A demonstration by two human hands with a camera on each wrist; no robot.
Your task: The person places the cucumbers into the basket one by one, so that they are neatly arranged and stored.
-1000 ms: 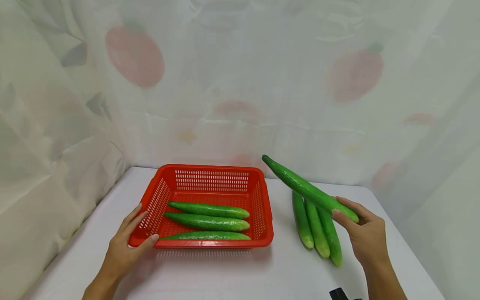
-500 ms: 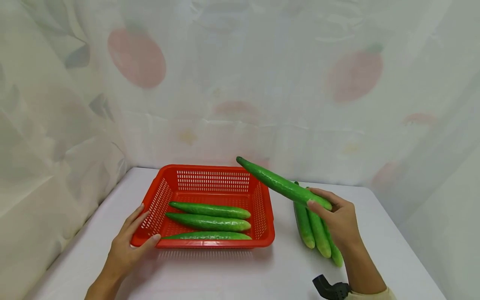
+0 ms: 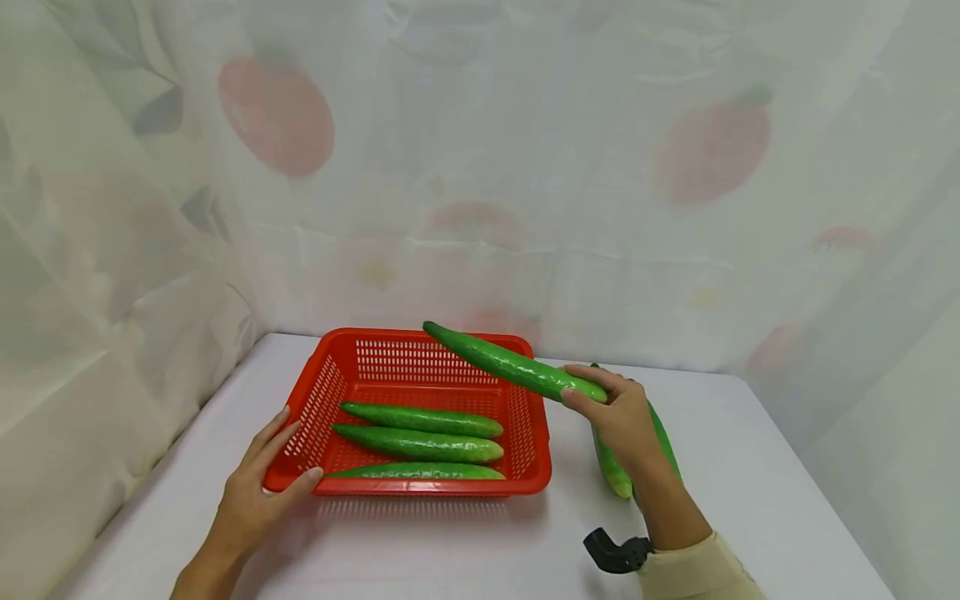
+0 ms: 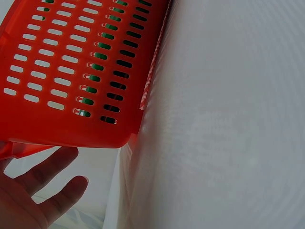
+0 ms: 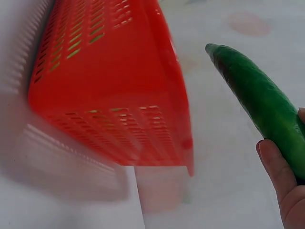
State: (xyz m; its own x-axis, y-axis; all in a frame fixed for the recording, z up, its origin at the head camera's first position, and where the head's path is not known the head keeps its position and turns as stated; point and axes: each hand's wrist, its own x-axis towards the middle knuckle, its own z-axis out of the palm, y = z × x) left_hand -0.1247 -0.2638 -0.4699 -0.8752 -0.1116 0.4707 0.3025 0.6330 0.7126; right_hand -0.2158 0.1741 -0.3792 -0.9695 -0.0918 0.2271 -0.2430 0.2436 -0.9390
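Cucumber [image 3: 513, 364]: in the right hand [image 3: 622, 412], raised above the table, slanting up to the left. Right hand pinches it near the pale end, thumb on the near side, fingers on the far side. Dark tip leads; in the head view it overlaps the basket's far wall and pokes just above the back rim. Right wrist view shows a gap between cucumber and basket, so no contact there.

Left hand [image 3: 251, 492]: at the left front corner of the basket [image 3: 427, 487], fingers spread wide and fairly straight along the left side, thumb on the front rim. In the left wrist view, two fingers extend apart near the basket's edge.

Basket: red, slotted walls, sits on the table [image 3: 465, 550]. Three more inside, roughly parallel: back cucumber [image 3: 423, 419], middle cucumber [image 3: 420, 443], front cucumber [image 3: 420, 472], the last partly hidden by the front rim.

Right of the basket, on the table: left spare [image 3: 612, 467] and right spare [image 3: 663, 437], both partly behind the right arm. Can't tell the full count there.

Right wrist: black piece [image 3: 618, 552] and beige sleeve [image 3: 701, 567]. Behind it all: pale curtain [image 3: 480, 158], faded red fruit prints.
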